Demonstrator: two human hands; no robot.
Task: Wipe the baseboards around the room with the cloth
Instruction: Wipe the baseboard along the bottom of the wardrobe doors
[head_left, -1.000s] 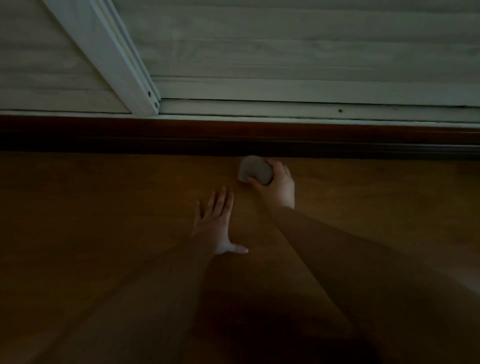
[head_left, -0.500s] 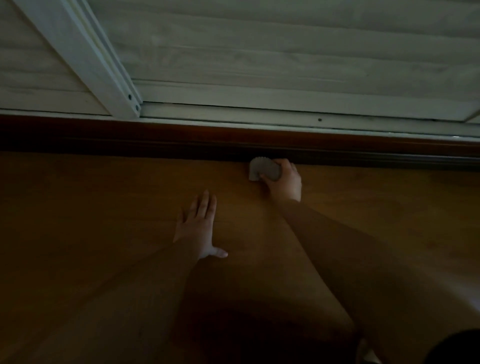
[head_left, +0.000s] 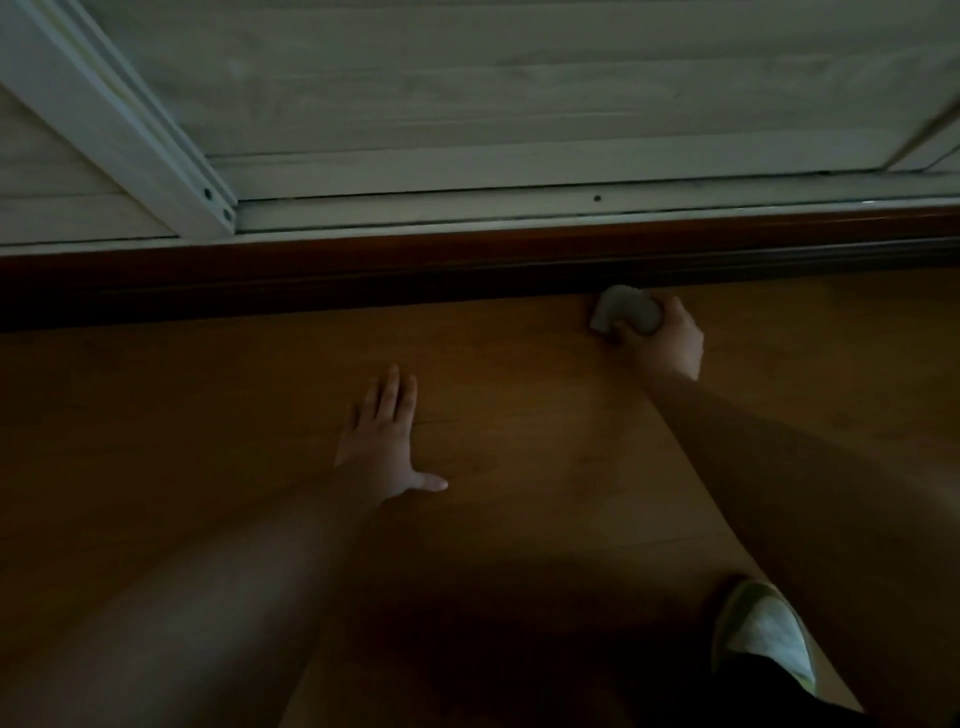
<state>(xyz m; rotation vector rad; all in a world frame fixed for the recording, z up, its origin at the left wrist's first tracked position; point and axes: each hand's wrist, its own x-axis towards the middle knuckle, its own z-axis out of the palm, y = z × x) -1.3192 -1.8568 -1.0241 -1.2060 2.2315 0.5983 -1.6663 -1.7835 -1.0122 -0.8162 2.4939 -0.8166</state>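
1. Right hand (head_left: 667, 340) is curled around a small grey bunched cloth (head_left: 626, 315), thumb and fingers wrapped over it, arm stretched forward
2. Cloth sits at the foot of the dark reddish-brown wooden baseboard (head_left: 363, 275), at the seam where it meets the floor; it appears to touch the board, but the light is too dim to be sure
3. Left hand (head_left: 382, 441) lies flat on the orange-brown wooden floor (head_left: 519, 415), fingers straight and close together pointing toward the baseboard, thumb splayed out to the right, holding nothing
4. The two hands are well apart, left one nearer the camera
5. Above the baseboard: white sliding door frame (head_left: 467, 208) with a track, a white diagonal upright (head_left: 119, 119) at left with two screws at its base, pale slatted shutter behind
6. Bottom right: a white shoe (head_left: 763, 631) on the floor, just beside the right forearm
7. Scene is dim, lower part of the view in shadow
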